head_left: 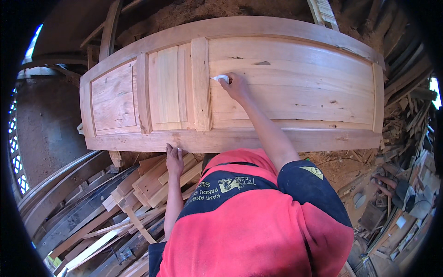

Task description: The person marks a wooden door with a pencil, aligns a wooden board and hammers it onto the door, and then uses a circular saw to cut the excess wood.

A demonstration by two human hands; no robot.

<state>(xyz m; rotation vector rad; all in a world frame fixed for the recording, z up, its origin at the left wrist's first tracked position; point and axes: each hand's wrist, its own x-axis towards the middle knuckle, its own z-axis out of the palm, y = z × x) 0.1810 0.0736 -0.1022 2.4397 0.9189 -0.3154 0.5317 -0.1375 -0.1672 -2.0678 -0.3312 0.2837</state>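
A long panelled wooden door [277, 140] lies flat across supports in front of me. My right hand [236, 87] is closed round a small white squeeze bottle [222, 78] with a thin nozzle. The nozzle points left, at the joint between the upright crosspiece [200, 83] and the large right panel [295, 87]. At the door's near edge, left of my body, is my left hand [175, 159], its fingers bent against the frame. A small pale spot shows at its fingertips; what it is I cannot make out.
Stacked boards and offcuts [154, 182] fill the floor at the lower left. More scrap wood [406, 124] is heaped along the right side. Wooden beams [110, 30] stand beyond the door's far edge. At the lower right another person's limb [386, 182] shows among the scraps.
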